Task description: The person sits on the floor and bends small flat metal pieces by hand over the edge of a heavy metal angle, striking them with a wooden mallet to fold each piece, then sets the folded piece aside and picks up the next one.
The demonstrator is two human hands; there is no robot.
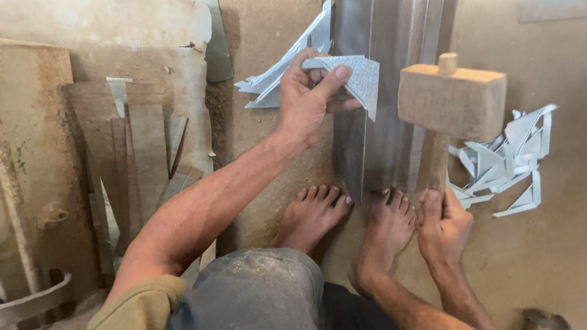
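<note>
Wooden mallet (pixel 452 99), right of centre in the frame, has a blocky pale head held just beside a long sheet-metal strip (pixel 379 74) that runs from the top of the frame down to the person's bare feet. The right hand (pixel 442 225), lower right of centre, is clenched around the lower end of the mallet's handle. The left hand (pixel 308 100), at upper centre, grasps a triangular metal offcut (pixel 361 80) between thumb and fingers, pressing it against the left edge of the strip. More pale metal triangles lie fanned under and behind that hand. Both feet (pixel 347 218) rest on the dirt floor (pixel 581 228) at the near end of the strip, toes touching or just beside it. A heap of scraps (pixel 506 159), bent pale metal cuttings, lies on the floor to the right of the mallet. Rusty plates and bars (pixel 137 146) lean together at the left of the frame. The person's knees, in grey cloth, fill the bottom centre.
</note>
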